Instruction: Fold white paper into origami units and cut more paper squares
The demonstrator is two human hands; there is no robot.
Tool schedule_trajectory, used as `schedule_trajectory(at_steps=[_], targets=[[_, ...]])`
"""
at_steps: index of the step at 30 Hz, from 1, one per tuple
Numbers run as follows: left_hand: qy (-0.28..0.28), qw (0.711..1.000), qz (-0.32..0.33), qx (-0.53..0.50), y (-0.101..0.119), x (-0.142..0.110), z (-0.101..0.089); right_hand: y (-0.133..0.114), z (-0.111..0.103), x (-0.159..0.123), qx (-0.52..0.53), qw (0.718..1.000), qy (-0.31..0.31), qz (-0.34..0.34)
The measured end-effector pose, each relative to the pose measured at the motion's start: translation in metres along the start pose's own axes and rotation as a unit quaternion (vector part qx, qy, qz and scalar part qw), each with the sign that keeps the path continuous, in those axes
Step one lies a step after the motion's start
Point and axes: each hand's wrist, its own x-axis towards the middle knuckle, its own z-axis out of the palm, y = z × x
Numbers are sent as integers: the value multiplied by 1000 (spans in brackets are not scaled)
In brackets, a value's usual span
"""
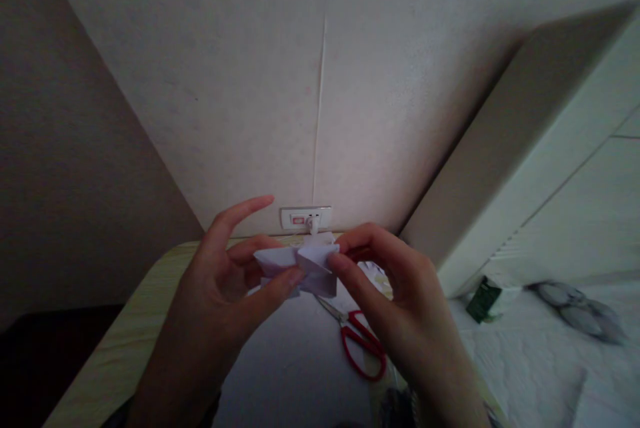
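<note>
A folded piece of white paper (pixel 319 273) is held up between both hands, over the table. My left hand (pixel 227 281) presses its thumb on the near side of the folds, with the index finger raised clear of it. At the paper's right corner my right hand (pixel 395 281) pinches the edge between thumb and index finger. The fingers behind the paper are partly hidden. Below and to the right lie scissors with red handles (pixel 361 341), their blades pointing toward the paper and partly covered by it.
A white sheet (pixel 295 375) covers part of the wooden table (pixel 120 331). Behind stands a wall socket (pixel 306 217) with a plug in it. Paper scraps (pixel 374 275) lie behind my right hand. At right are a green box (pixel 483 299), glasses (pixel 580 308) and a pale cabinet (pixel 530 148).
</note>
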Motion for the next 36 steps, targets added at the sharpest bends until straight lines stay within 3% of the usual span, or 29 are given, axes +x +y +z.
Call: schedule_trajectory(at_steps=[8,15,21,36], targets=[[-79,986,71,131,-1,0,-8,-1,-2,-1,9,1000,-25,-12],[-65,998,-16,-1,-4,0,2,-3,-2,-2,14,999,-27,-13],[-67,994,-78,-21,-5,0,2,-5,-3,-3,13,999,-26,-14],[-60,992,-106,-36,-5,-6,10,-5,-3,-6,-17,999,-1,-51]])
